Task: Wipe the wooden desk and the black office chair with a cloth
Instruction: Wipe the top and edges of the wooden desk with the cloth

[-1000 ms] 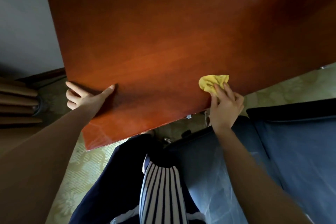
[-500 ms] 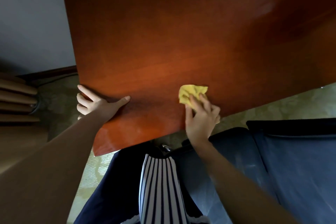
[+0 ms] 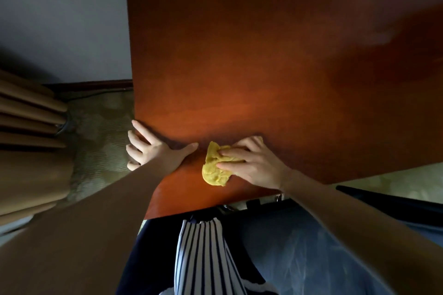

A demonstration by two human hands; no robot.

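A yellow cloth pressed on the wooden desk
The right hand lies flat on the cloth near the desk's front left corner, fingers almost straight. The cloth sticks out past the fingertips. The left hand rests open on the desk's left edge, thumb on top.

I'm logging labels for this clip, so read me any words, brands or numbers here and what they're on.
None can be read. The wooden desk shows only grain, the yellow cloth under the right hand is plain, and the striped garment bears stripes alone; no label, number or sign is visible.
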